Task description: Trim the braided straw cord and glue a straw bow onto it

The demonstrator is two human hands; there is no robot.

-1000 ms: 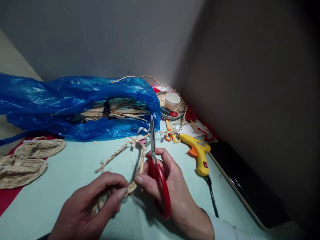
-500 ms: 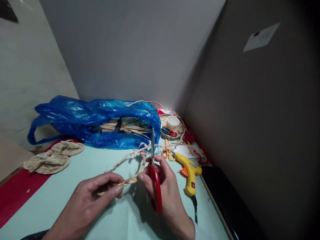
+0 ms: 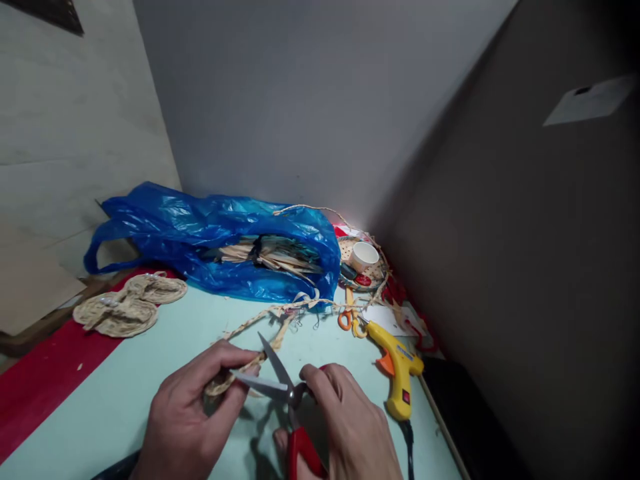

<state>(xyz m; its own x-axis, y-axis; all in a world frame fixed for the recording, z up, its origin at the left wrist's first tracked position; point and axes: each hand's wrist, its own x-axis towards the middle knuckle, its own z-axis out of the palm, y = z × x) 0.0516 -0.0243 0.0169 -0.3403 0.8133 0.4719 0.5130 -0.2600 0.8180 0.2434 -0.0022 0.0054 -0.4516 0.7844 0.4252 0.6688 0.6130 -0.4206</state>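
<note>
Left hand (image 3: 193,413): thumb and forefinger pinch the near end of the braided straw cord (image 3: 249,328), other fingers curled under it. From the pinch the cord runs up across the mint-green table (image 3: 150,373) to the mouth of the blue plastic bag (image 3: 200,233).

Right hand (image 3: 350,430): fingers closed on the red handles of the scissors (image 3: 291,395). Blades are spread in a V, with the lower tip just at the left thumb, beside the pinched cord end. Can't tell if steel touches cord.

The bag holds bundled straw. Yellow glue gun (image 3: 397,373) lies right of the hands; its red switch shows, but the label is too small to read. Orange-handled scissors (image 3: 347,319) lie beyond it and a white cup (image 3: 363,255) sits in the corner. Woven straw pieces (image 3: 130,307) lie on the red strip to the left. The paper slip (image 3: 590,100) on the right wall is unreadable.
</note>
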